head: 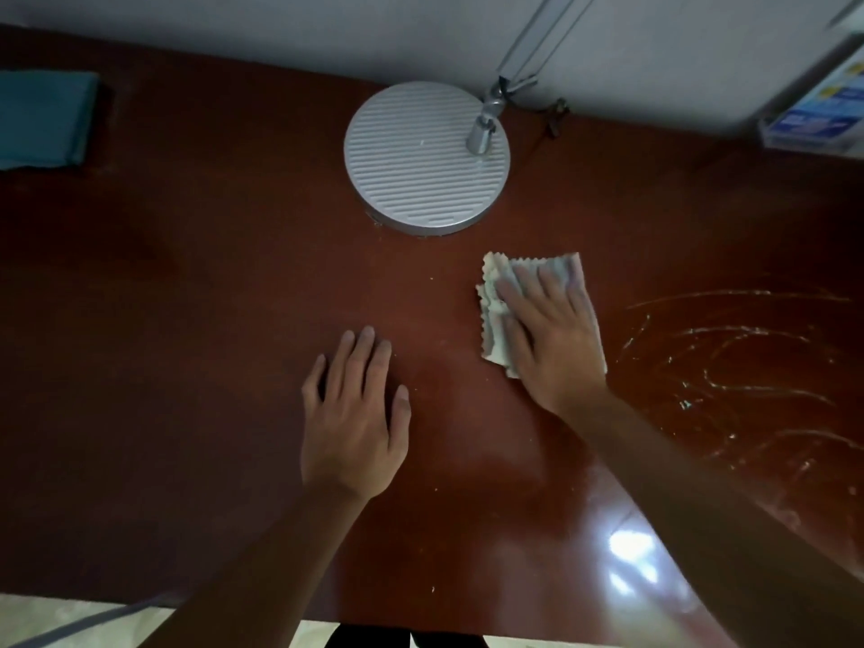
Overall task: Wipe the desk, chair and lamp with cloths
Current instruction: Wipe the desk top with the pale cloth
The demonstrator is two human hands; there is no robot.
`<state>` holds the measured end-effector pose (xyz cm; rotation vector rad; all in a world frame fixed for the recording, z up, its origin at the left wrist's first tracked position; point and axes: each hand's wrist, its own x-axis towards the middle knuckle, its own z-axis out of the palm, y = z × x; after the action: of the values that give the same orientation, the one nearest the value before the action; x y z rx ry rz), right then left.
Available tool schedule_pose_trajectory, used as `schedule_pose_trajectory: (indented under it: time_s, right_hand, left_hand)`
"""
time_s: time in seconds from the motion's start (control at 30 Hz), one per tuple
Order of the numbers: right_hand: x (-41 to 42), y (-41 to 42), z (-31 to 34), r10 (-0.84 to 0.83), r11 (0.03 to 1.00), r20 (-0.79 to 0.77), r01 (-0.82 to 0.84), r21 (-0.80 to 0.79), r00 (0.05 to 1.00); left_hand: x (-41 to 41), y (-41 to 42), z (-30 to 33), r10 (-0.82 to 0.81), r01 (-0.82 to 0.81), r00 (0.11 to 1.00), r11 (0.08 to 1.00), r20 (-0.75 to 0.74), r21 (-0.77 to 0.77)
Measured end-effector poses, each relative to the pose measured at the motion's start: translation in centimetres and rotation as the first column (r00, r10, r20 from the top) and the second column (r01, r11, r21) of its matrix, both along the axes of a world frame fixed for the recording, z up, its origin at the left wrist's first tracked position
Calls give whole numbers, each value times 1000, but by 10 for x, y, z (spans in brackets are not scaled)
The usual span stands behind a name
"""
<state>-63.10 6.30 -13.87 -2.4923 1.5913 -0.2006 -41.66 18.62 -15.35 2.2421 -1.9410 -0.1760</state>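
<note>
2 hands on desk [196,292]. Right hand [554,339] flat, fingers spread, pressing 1 grey cloth [498,320] at 5 o'clock of 1 lamp base [411,161]. Left hand [353,423] flat, fingers straight, bare on desk. 1 teal cloth [44,119] folded, far 10 o'clock corner.

- Pale wall [280,35] runs behind the far edge, top of view.
- Small dark clip-like item [556,116] w/ thin cord, far side by the wall; too blurred to ID.
- Clear holder w/ blue-white printed sheets [816,119], far right corner, partly cut off by frame edge.
- Light floor [70,619] at bottom left.
- Grey bar [93,622] slants across that floor; can't tell what it is.
</note>
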Motion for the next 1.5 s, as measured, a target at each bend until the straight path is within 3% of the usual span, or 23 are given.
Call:
schedule_pose_trajectory:
  time_s: [0.07, 0.23, 0.33, 0.43, 0.53, 0.63, 0.7, 0.8, 0.9, 1.07, 1.13, 1.23, 1.3, 1.4, 1.43, 1.5]
  right_hand:
    - [-16, -27, 2, 34, 999, -19, -34, -6, 999]
    - [-30, -139, 2, -199, 980, -152, 193, -57, 968]
    - [-10, -121, 0, -251, 967, -143, 241, -84, 957]
    - [15, -27, 1, -86, 996, -62, 83, -45, 994]
    - [22, 91, 0, 231, 972, 3, -231, 50, 973]
    - [7, 95, 1, 443, 893, -13, -440, 89, 896]
    - [14, 51, 5, 420, 906, -44, -416, 74, 906]
    - [42, -23, 5, 248, 969, -190, -246, 35, 950]
    - [68, -33, 3, 206, 978, -172, -211, -10, 963]
    - [46, 143, -3, 488, 873, 54, -486, -44, 871]
    - [24, 203, -4, 590, 804, 81, -594, 36, 803]
    - [16, 184, -4, 710, 703, 30, -710, 30, 704]
    - [26, 135, -2, 615, 787, -42, -617, -22, 787]
    - [36, 88, 2, 313, 947, -107, -319, -39, 944]
    - [35, 99, -1, 301, 950, -90, -307, -52, 949]
    - [27, 154, -10, 437, 895, -27, -437, -86, 899]
  left_hand:
    - [0, -1, 0, 2, -2, 1000, 1000, -4, -3]
    - [0, -1, -1, 0, 0, 1000, 1000, 2, -3]
    - [1, 0, -1, -2, 2, 1000, 1000, 1, -5]
    - [0, 0, 0, -2, 2, 1000, 1000, 6, -13]
    - [-1, 0, 2, -4, 4, 1000, 999, -1, -32]
    - [1, 0, 1, -5, 5, 1000, 1000, -12, -27]
    - [1, 1, 1, -1, 0, 1000, 999, -21, -36]
    - [1, 2, 2, -12, 9, 998, 999, -56, -54]
    - [3, 1, 4, -7, -3, 992, 997, -129, -79]
    - [2, 13, 14, 67, -114, 951, 983, -300, -143]
    - [7, 31, 17, 69, -109, 965, 983, -254, -149]
    - [13, 67, 14, -75, 53, 987, 986, -139, -156]
    - [13, 84, 10, -92, 77, 990, 987, -105, -139]
    - [8, 99, 4, -55, 49, 997, 994, -55, -98]
    - [7, 99, 2, -52, 47, 997, 994, -51, -95]
    - [7, 98, 1, -35, 28, 997, 995, -63, -97]
